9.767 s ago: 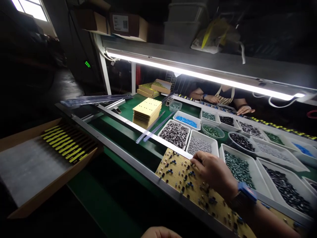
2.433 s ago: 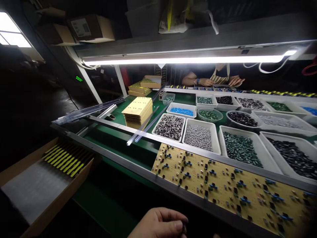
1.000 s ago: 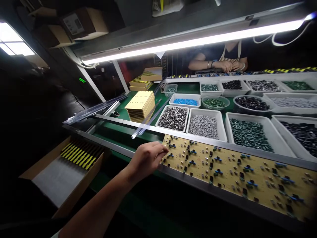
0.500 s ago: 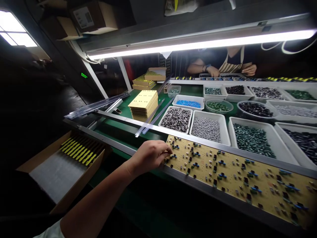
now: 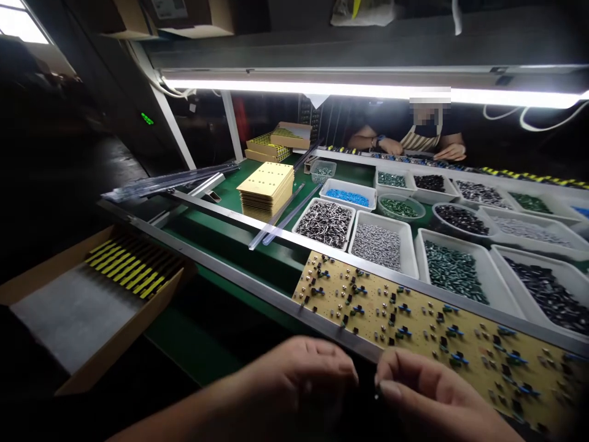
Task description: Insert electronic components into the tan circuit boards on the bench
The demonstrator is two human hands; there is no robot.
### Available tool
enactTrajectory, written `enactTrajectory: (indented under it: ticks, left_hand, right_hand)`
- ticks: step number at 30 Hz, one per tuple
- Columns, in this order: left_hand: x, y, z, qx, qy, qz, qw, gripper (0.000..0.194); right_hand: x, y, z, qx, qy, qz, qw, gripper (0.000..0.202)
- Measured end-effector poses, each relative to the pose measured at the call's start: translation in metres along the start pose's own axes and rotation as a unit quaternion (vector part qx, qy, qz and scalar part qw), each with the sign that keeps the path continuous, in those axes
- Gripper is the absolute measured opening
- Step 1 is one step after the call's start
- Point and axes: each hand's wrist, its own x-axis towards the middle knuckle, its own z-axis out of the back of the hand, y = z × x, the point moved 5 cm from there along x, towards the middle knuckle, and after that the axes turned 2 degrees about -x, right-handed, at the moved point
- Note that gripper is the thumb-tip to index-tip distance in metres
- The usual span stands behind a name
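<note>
Circuit board (image 5: 427,319) lies just beyond left hand (image 5: 299,383) and right hand (image 5: 432,399).

No lettering is coming through legibly on my feed.

I am seeing a white label on the cardboard box (image 5: 193,15) sitting on the shelf at the top edge of the view, but its print is showing only as a dark smudge and I am not making out a single word. A small green indicator light (image 5: 147,118) is glowing in the dark behind the worktop's far left corner, too blurred for me to tell digits from dots. The yellow circuit board (image 5: 414,319) lying along the worktop's near edge is showing no printing I can read.
</note>
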Motion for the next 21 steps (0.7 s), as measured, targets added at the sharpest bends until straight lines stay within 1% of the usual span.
enactTrajectory:
  ticks: [1,2,3,4,5,6,7,8,10,12,16,19,21]
  left_hand:
    - [0.006,0.026,0.0,-0.056,-0.001,0.054,0.997,0.037]
    - [0.014,0.046,0.003,-0.083,-0.026,0.064,0.994,0.044]
    - [0.022,0.063,0.006,-0.086,-0.037,0.059,0.994,0.048]
    - [0.029,0.076,0.008,-0.078,-0.038,0.06,0.994,0.051]
    - [0.034,0.085,0.01,-0.065,-0.04,0.048,0.996,0.054]
    - [0.038,0.09,0.011,-0.051,-0.034,0.04,0.997,0.057]
    - [0.039,0.092,0.012,-0.037,-0.028,0.035,0.998,0.06]
    - [0.039,0.092,0.014,-0.023,-0.025,0.03,0.999,0.063]
    - [0.035,0.09,0.018,0.006,-0.023,0.021,1.0,0.068]
    - [0.03,0.088,0.022,0.033,-0.016,0.007,0.999,0.068]
    - [0.026,0.092,0.027,0.045,0.013,-0.013,0.999,0.06]
    - [0.023,0.089,0.026,0.036,0.012,-0.024,0.999,0.058]
    - [0.022,0.087,0.024,0.034,0.007,-0.015,0.999,0.058]
  right_hand:
    - [0.004,0.013,0.004,-0.078,-0.044,0.038,0.995,0.041]
    - [0.007,0.027,0.009,-0.17,-0.105,0.086,0.976,0.037]
    - [0.01,0.041,0.013,-0.265,-0.177,0.138,0.938,0.032]
    - [0.012,0.054,0.015,-0.348,-0.246,0.186,0.886,0.028]
    - [0.014,0.062,0.016,-0.413,-0.299,0.22,0.832,0.025]
    - [0.017,0.067,0.016,-0.462,-0.33,0.239,0.788,0.024]
    - [0.022,0.068,0.015,-0.498,-0.336,0.246,0.76,0.024]
    - [0.027,0.067,0.014,-0.525,-0.329,0.248,0.745,0.024]
    - [0.035,0.063,0.013,-0.557,-0.311,0.251,0.728,0.025]
    - [0.039,0.06,0.013,-0.573,-0.3,0.253,0.72,0.024]
    - [0.042,0.06,0.012,-0.584,-0.283,0.256,0.716,0.022]
    - [0.043,0.063,0.014,-0.589,-0.275,0.26,0.714,0.022]
    - [0.045,0.063,0.016,-0.593,-0.259,0.262,0.716,0.023]
